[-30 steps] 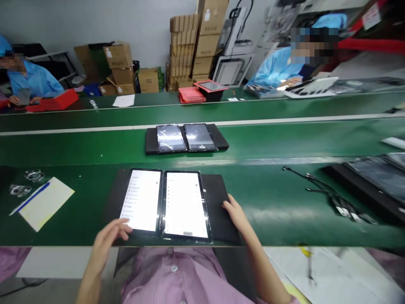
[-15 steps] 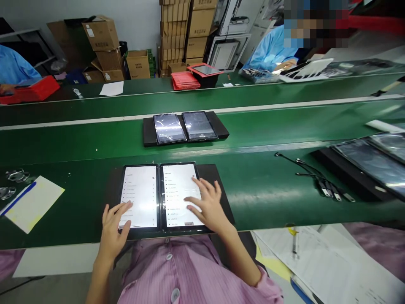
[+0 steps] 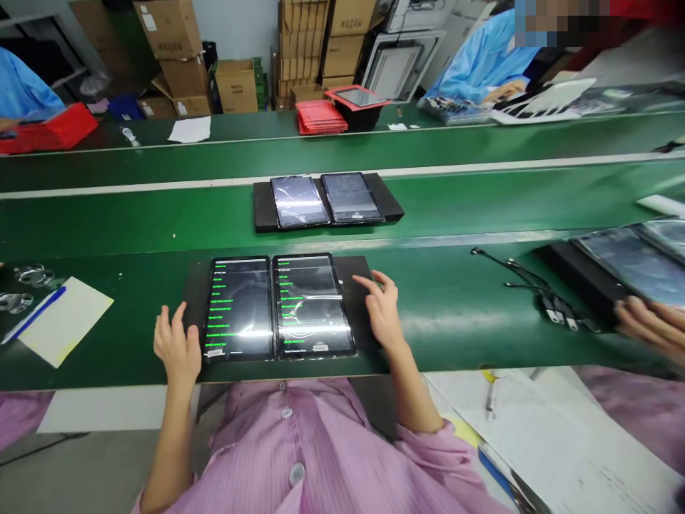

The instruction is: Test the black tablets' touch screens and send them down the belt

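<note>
Two tablets lie side by side in front of me on a black board (image 3: 357, 314). The left tablet (image 3: 238, 307) and the right tablet (image 3: 311, 303) both show dark screens with lists of green text. Beside the left tablet's outer edge is my left hand (image 3: 179, 348), its fingers apart and nothing in it. My right hand (image 3: 383, 307) hovers around the board's right side, off the right tablet, with fingers spread and holding nothing.
Another black board (image 3: 262, 207) on the green conveyor (image 3: 214, 225) carries two more tablets. To the right lie several short cables (image 3: 549, 300) and a co-worker's hand (image 3: 653, 325) at a stack of tablets. A paper sheet (image 3: 64, 321) with a blue pen (image 3: 37, 314) lies left.
Both screens have switched from white lists to black ones with green text. My hands have drawn outward, away from the screens. A co-worker's hand has appeared at the right.
</note>
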{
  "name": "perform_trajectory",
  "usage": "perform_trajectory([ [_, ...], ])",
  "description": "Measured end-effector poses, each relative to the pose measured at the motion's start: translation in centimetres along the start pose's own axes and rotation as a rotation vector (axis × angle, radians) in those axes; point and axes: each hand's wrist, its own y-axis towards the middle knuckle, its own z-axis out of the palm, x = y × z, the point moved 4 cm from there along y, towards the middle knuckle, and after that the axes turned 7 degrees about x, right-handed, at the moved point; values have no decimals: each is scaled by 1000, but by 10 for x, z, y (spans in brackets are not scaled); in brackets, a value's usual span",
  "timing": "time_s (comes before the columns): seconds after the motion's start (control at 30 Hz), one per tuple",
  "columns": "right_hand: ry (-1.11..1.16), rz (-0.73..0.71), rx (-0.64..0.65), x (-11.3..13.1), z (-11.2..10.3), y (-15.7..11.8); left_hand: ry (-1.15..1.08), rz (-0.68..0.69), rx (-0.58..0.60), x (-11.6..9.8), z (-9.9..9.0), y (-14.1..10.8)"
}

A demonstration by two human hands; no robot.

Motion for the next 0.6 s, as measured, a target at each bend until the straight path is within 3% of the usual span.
perform_trajectory([
  [0.13, -272, -270, 255, 62, 21, -19, -71, 199, 98, -14, -7, -5],
  [0.23, -363, -293, 308, 85, 34, -32, -96, 256, 135, -17, -9, -11],
  [0.33, -404, -275, 280, 87, 34, -37, -25, 277, 202, -19, -8, -11],
  [0.43, -368, -285, 189, 79, 21, -38, 76, 285, 289, -19, -7, -8],
  [0.6, -351, -157, 45, 56, 0, -37, -2, 322, 262, -19, -7, -4],
])
